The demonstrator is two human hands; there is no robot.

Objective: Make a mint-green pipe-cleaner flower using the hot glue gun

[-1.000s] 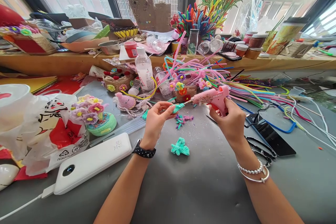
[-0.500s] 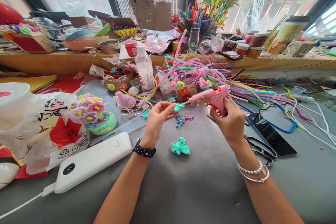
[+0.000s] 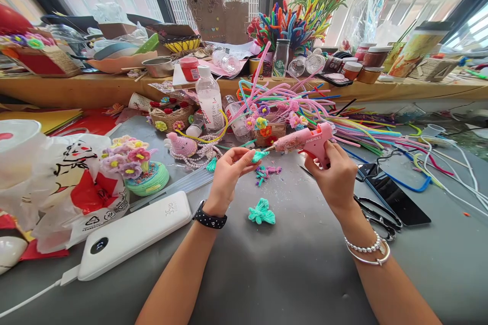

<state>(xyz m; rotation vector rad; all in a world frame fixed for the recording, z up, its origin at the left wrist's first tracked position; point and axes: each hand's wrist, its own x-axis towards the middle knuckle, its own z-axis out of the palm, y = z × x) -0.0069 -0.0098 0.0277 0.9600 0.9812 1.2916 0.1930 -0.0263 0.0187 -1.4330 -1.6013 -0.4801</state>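
Note:
Between the thumb and fingers of my left hand is a small teal pipe-cleaner piece, pinched at its left end. My right hand is wrapped round the handle of a pink glue gun, which points left. Its nozzle tip is at the teal piece, touching or nearly so. Below the hands, a teal pipe-cleaner butterfly shape lies on the grey table. Purple and teal pipe-cleaner scraps lie just beyond it. Another teal bit is partly behind my left hand.
A white power bank and a pipe-cleaner flower pot lie at left, beside a plastic bag. Glasses and a phone are near my right wrist. Loose pipe cleaners and a bottle stand behind.
Both hands hold nearly the same place. The nozzle tip appears slightly nearer to the teal piece; little else differs.

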